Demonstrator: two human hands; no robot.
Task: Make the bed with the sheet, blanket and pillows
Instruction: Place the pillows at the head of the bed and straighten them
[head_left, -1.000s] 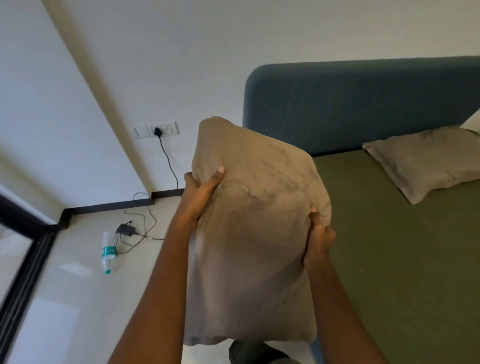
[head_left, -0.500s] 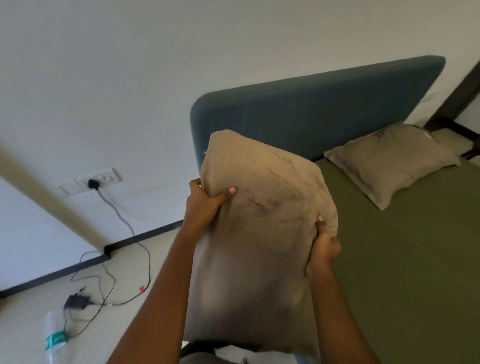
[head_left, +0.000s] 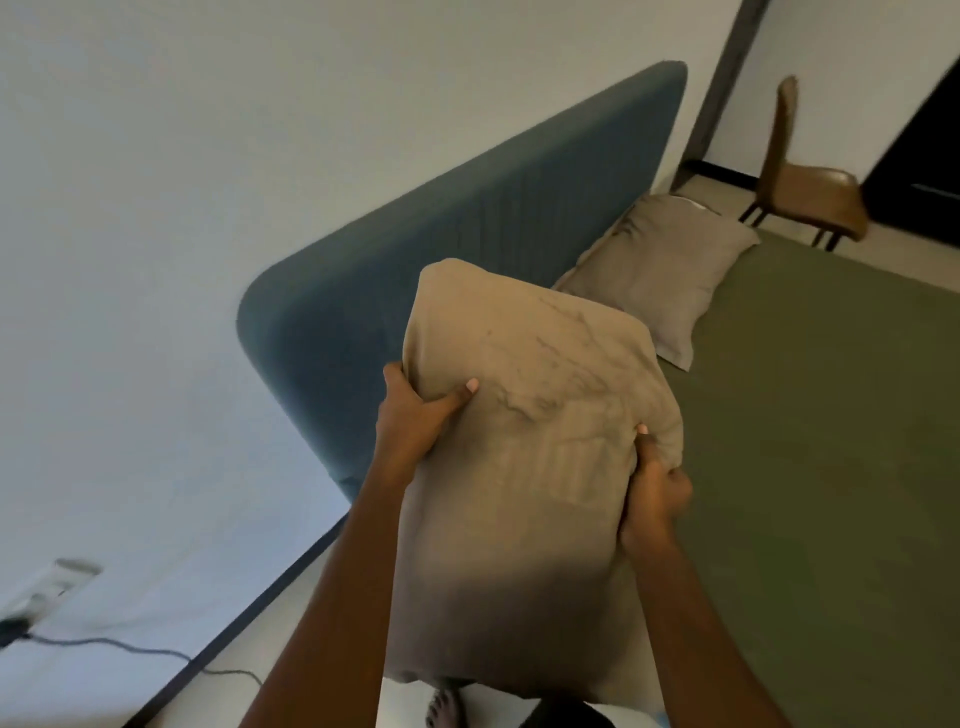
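I hold a beige pillow (head_left: 524, 467) upright in the air in front of me, beside the near corner of the bed. My left hand (head_left: 415, 415) grips its left edge with the thumb across the front. My right hand (head_left: 655, 493) grips its right edge. A second beige pillow (head_left: 660, 270) lies flat at the head of the bed, against the blue headboard (head_left: 467, 244). An olive green sheet (head_left: 810, 447) covers the mattress. No blanket is in view.
A brown chair (head_left: 800, 176) stands past the far side of the bed, near a dark doorway. A wall socket (head_left: 47, 587) with a plugged-in black cable (head_left: 130, 649) is at the lower left. My bare foot (head_left: 444, 709) shows below the pillow.
My view has swung right: the socket and cable slid toward the lower left, the chair came into view. Both hands keep the same grip on the pillow, now nearer the headboard.
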